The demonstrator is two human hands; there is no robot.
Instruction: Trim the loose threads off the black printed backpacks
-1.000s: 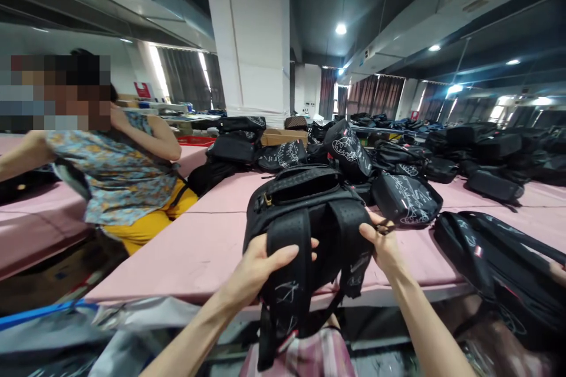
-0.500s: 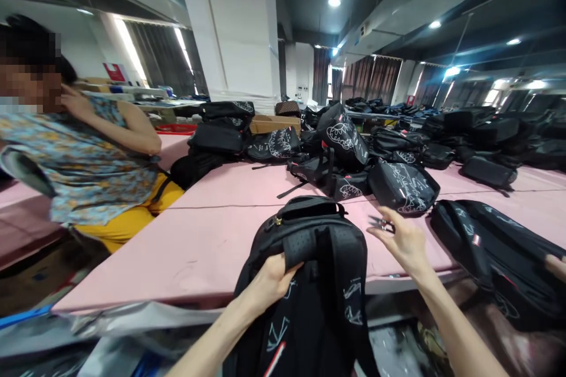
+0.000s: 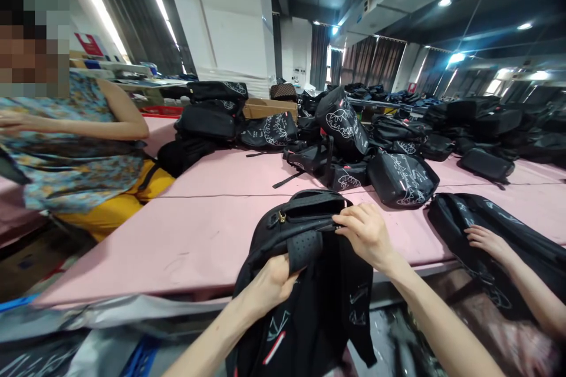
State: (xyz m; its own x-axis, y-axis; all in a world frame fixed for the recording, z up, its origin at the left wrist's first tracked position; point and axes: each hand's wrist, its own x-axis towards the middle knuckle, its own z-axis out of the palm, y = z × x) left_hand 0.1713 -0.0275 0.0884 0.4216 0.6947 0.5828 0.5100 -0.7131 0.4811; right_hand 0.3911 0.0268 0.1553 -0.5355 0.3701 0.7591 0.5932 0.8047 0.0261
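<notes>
Backpack point(image 3: 322, 312): at pink table point(image 3: 198, 235) near edge.
Left hand point(image 3: 272, 283): fingers closed around shoulder strap point(image 3: 305, 250).
Right hand point(image 3: 365, 235): fingertips narrow at backpack top; cannot tell whether gripping.
Co-worker's hand point(image 3: 489, 241): on black bag point(image 3: 522, 227), table's right.

Left of the held backpack point(image 3: 327, 306), the pink tabletop point(image 3: 177, 235) is offering a wide passage; a narrower gap is running between the right hand point(image 3: 365, 232) and a second backpack point(image 3: 530, 241), on which a co-worker's hand point(image 3: 490, 243) is resting. Ahead, piled black bags point(image 3: 402, 179) are blocking the way
</notes>
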